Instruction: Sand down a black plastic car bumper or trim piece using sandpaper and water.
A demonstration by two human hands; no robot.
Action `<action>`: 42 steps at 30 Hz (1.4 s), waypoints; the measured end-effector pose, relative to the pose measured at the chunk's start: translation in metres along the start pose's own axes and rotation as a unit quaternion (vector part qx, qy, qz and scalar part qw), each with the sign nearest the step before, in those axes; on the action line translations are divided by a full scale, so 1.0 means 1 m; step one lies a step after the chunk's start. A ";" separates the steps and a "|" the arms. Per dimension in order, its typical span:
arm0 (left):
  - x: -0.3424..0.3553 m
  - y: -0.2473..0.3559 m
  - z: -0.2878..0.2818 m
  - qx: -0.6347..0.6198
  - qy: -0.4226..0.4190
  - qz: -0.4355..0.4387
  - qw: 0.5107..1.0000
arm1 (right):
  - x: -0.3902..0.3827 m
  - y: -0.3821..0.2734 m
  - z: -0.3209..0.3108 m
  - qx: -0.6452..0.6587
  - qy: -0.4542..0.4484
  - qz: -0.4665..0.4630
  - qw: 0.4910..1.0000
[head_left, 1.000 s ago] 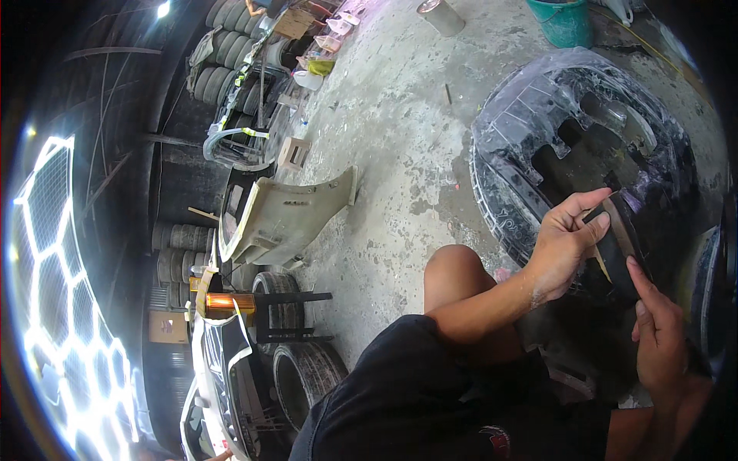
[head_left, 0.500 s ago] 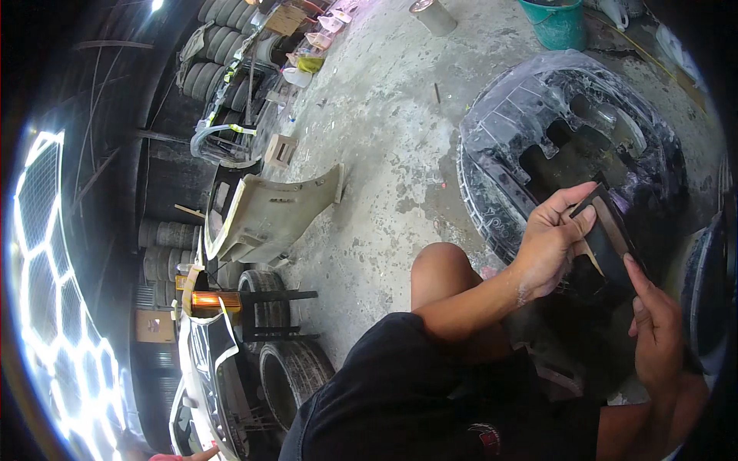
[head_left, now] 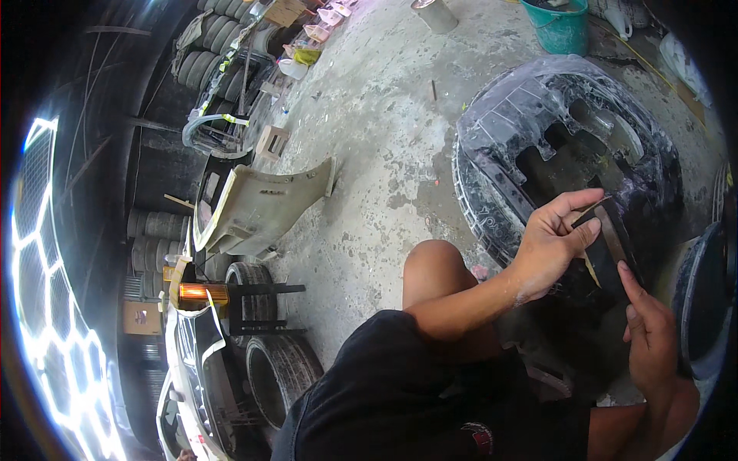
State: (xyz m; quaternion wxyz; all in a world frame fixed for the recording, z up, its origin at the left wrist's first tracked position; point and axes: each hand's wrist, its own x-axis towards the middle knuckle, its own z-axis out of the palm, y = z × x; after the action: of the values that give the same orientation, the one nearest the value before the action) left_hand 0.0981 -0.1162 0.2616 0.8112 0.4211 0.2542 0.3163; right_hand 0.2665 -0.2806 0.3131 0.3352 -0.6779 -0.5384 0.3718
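Observation:
My left hand (head_left: 552, 238) grips a dark, flat sanding block (head_left: 613, 240) at its upper end, thumb on the near face and fingers behind. A brown strip runs along the block's face, and a thin tan edge of what looks like sandpaper sticks out on its left side. My right hand (head_left: 652, 326) is below and to the right. Its index finger is stretched out, the tip touching the block's lower right edge, while the other fingers curl loosely without wrapping around it. Beyond both hands lies a large, dusty black plastic car part (head_left: 500, 115) with cut-out openings.
A green bucket (head_left: 555, 29) and a metal can (head_left: 434, 15) stand at the far side. Leftward are a pale car panel (head_left: 273, 203), a wooden box (head_left: 272, 143), loose tyres (head_left: 288, 376) and a car body part with an orange lamp (head_left: 204, 293). Another curved dark part (head_left: 703, 300) is at the right.
The whole view has shifted slightly, with the left-hand surroundings moving left. The block is turned a little more upright in my left hand. My right index finger stays against its edge.

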 end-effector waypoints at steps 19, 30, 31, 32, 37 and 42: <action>-0.001 -0.004 0.002 0.176 0.019 0.028 0.984 | 0.000 0.001 -0.006 0.014 -0.036 0.023 0.999; 0.002 -0.032 0.004 0.058 0.061 -0.011 0.996 | 0.012 0.003 0.040 -0.404 0.082 -0.036 0.910; 0.003 -0.032 0.002 0.056 0.070 -0.025 0.996 | 0.014 0.001 0.043 -0.405 0.078 -0.032 0.910; 0.002 -0.032 0.000 0.055 0.081 -0.040 0.994 | 0.016 -0.001 0.045 -0.432 0.085 -0.044 0.897; 0.000 -0.028 0.005 0.048 0.097 -0.103 0.989 | 0.018 0.012 0.052 -0.421 0.102 -0.088 0.897; -0.001 -0.028 0.002 0.037 0.095 -0.142 0.985 | 0.022 0.028 0.059 -0.365 0.138 -0.110 0.914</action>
State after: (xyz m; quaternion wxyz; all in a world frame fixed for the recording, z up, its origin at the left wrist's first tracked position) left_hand 0.1068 -0.1303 0.2394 0.8037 0.3790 0.3987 0.2269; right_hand 0.2321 -0.2615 0.2568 0.1744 -0.7343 -0.6559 0.0130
